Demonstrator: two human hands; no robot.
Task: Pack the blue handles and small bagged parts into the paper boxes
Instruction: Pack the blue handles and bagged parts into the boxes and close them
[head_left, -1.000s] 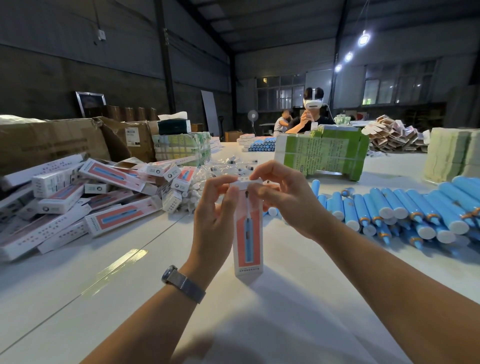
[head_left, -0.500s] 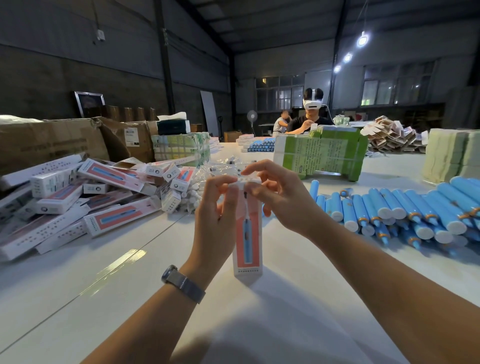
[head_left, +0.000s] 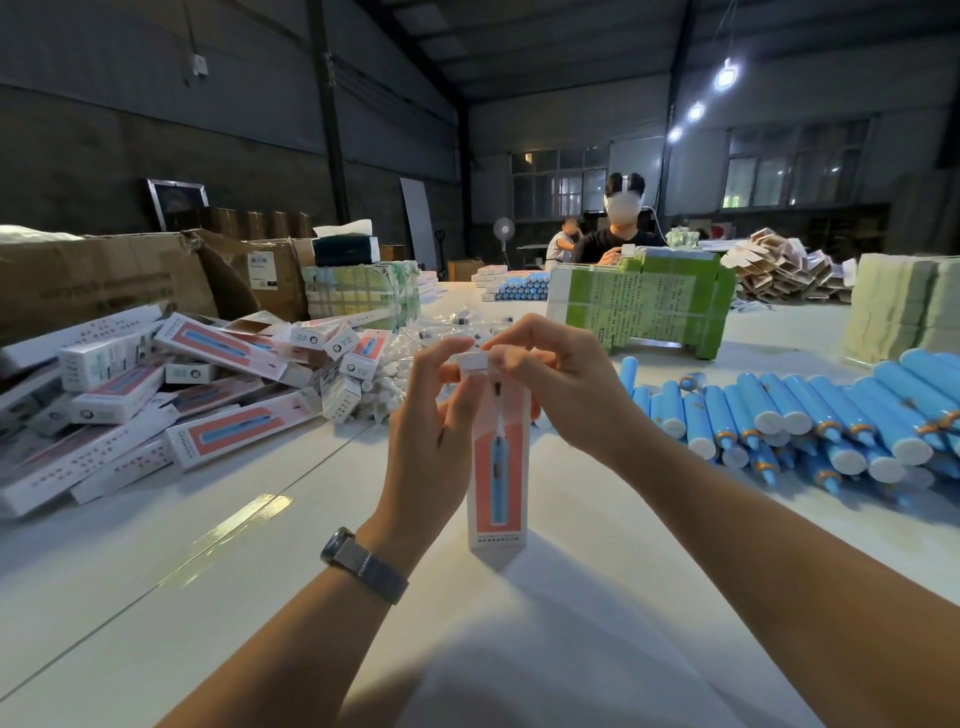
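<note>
A tall white and coral paper box (head_left: 497, 483) with a blue toothbrush printed on it stands upright on the white table (head_left: 218, 571), in the middle. My left hand (head_left: 431, 431) grips its upper left side, thumb by the top flap. My right hand (head_left: 558, 384) pinches the white top flap from the right. Many blue handles (head_left: 810, 415) lie in rows at the right. Small clear bagged parts (head_left: 410, 364) are heaped behind my left hand. What is inside the box is hidden.
A pile of closed paper boxes (head_left: 156, 405) covers the left of the table, with brown cartons (head_left: 104, 275) behind. Green packs (head_left: 644, 306) stand behind my hands and pale stacks (head_left: 904, 306) at far right. Two persons (head_left: 618, 234) sit at the far end.
The white top flap has been folded down onto the box's top. My right hand's fingers have closed lower over it. The box stays upright in the same spot.
</note>
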